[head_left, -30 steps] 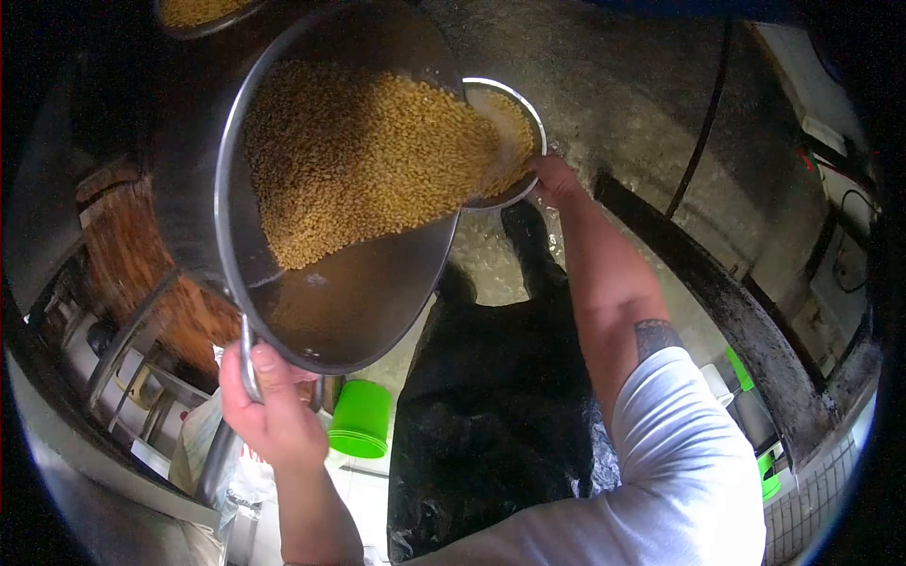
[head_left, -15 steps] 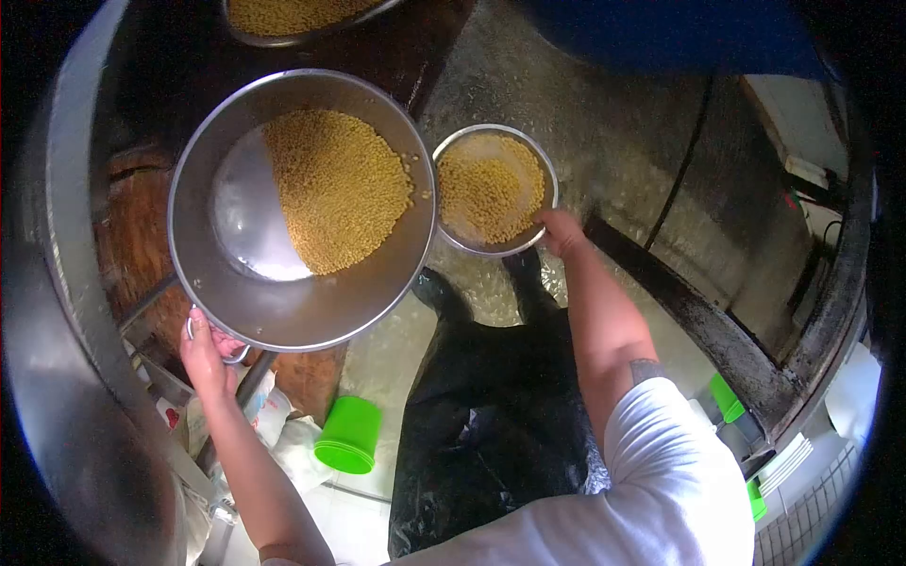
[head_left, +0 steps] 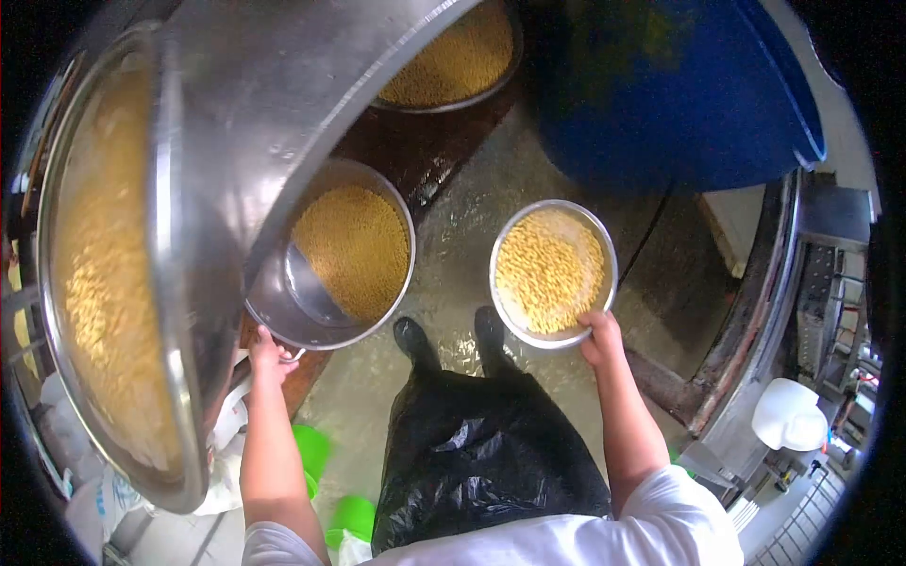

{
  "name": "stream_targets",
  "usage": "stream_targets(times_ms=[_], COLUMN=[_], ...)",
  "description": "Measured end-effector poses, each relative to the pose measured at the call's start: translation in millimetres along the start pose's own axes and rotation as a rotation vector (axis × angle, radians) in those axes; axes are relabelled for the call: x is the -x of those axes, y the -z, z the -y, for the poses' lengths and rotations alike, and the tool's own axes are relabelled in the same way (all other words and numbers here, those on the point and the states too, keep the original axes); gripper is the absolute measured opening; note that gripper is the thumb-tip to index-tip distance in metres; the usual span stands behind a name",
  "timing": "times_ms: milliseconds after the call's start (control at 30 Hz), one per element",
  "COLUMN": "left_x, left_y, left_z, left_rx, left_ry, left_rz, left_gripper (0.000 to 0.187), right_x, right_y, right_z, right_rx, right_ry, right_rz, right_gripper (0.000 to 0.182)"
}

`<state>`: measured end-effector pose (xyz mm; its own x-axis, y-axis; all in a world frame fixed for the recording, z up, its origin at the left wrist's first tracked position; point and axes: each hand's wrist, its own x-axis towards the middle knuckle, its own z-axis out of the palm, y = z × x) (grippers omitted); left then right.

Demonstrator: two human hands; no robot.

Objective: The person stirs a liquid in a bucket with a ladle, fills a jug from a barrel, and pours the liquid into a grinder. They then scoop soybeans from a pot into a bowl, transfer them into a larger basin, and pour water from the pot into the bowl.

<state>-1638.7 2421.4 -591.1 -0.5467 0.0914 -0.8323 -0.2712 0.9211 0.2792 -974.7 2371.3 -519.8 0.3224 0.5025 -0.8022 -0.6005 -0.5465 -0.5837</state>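
Observation:
At left of centre, a large steel pot (head_left: 294, 325) holds yellow beans (head_left: 354, 250) on its right side and bare metal on its left. My left hand (head_left: 268, 353) is closed round the handle at its near edge. Right of it hangs a smaller steel bowl (head_left: 542, 340), with pale yellow beans (head_left: 549, 269) in it. The fingers of my right hand (head_left: 602, 338) grip the bowl's lower right rim. Pot and bowl are apart, with wet floor visible between them.
A big steel vessel (head_left: 193, 406) with beans under cloudy liquid fills the far left. Another bean-filled container (head_left: 453, 66) stands at the top. A blue barrel (head_left: 661, 104) is at upper right. Green buckets (head_left: 352, 519) and a white jug (head_left: 791, 415) lie lower down.
The view has shifted, bringing the large left vessel and more of the blue barrel into sight. The bowl has moved away from the pot and lower right. Both hands keep their grip.

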Motion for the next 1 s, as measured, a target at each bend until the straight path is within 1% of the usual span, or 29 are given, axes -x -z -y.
stream_targets(times_ms=[67, 100, 133, 167, 200, 267, 300, 333, 367, 400, 433, 467, 500, 533, 567, 600, 667, 733, 800, 867, 933, 1000], left_x=[-58, -57, -48, -55, -23, -51, -39, -32, -28, -27, -33, -39, -43, -54, -55, -59, -66, -75, -82, -86, -82, -69], left_y=[36, 42, 41, 44, 34, 34, 32, 44, 49, 55, 65, 68, 71, 71, 66, 65, 61, 54, 48, 46, 49, 54], left_z=[25, 51, 62, 88, 95, 134, 132, 132, 134, 139, 142, 142, 144, 150, 149, 151, 159, 168, 177, 182, 178, 172], left_rx=[0.154, 0.328, 0.469, 0.438, 0.450, 0.662, 0.672, 0.691, 0.681, 0.672, 0.648, 0.609, 0.551, 0.491, 0.443, 0.420, 0.366, 0.342, 0.339, 0.352, 0.360, 0.330], left_ry=[0.205, 0.287, 0.382, 0.364, 0.285, 0.064, 0.076, 0.081, 0.066, 0.050, 0.041, 0.042, 0.046, 0.047, 0.039, 0.043, 0.036, 0.027, 0.024, 0.044, 0.107, 0.085], left_rz=[0.145, 0.157, 0.170, 0.182, 0.091, 0.136, 0.167, 0.172, 0.165, 0.157, 0.139, 0.135, 0.134, 0.136, 0.150, 0.153, 0.165, 0.178, 0.183, 0.186, 0.194, 0.182], left_gripper=[0.045, 0.040, 0.036, 0.033, 0.030, 0.024, 0.021, 0.020, 0.026, 0.032, 0.034, 0.035, 0.036, 0.037, 0.038, 0.040, 0.042, 0.044, 0.047, 0.048, 0.052, 0.050], right_x=[50, 59, 74, 96, 112, 133, 149, 167, 192, 209, 231, 255, 274, 287, 301, 320, 346, 357, 371, 378, 370, 391], right_y=[-50, -52, -68, -82, -87, -95, -101, -117, -135, -146, -168, -197, -226, -245, -258, -286, -342, -388, -437, -483, -519, -544], right_z=[24, 22, 36, 52, 67, 90, 100, 107, 120, 132, 144, 158, 171, 189, 202, 211, 224, 237, 230, 208, 192, 174], right_rx=[-0.046, -0.060, -0.056, -0.018, 0.019, 0.044, 0.047, 0.051, 0.101, 0.089, 0.120, 0.112, 0.137, 0.220, 0.246, 0.257, 0.269, 0.375, 0.468, 0.536, 0.743, 0.963], right_ry=[0.057, 0.111, 0.121, 0.141, 0.170, 0.127, 0.133, 0.120, 0.134, 0.135, 0.185, 0.228, 0.290, 0.334, 0.417, 0.500, 0.555, 0.571, 0.689, 0.845, 1.198, 1.537], right_rz=[0.012, 0.110, 0.130, 0.112, 0.090, 0.086, 0.076, 0.083, 0.070, 0.136, 0.130, 0.190, 0.282, 0.369, 0.413, 0.450, 0.589, 0.668, 0.611, 0.686, 0.680, 0.580], right_gripper=[0.058, 0.060, 0.060, 0.060, 0.061, 0.060, 0.060, 0.059, 0.057, 0.054, 0.051, 0.051, 0.053, 0.062, 0.064, 0.065, 0.065, 0.058, 0.049, 0.047, 0.050, 0.058])
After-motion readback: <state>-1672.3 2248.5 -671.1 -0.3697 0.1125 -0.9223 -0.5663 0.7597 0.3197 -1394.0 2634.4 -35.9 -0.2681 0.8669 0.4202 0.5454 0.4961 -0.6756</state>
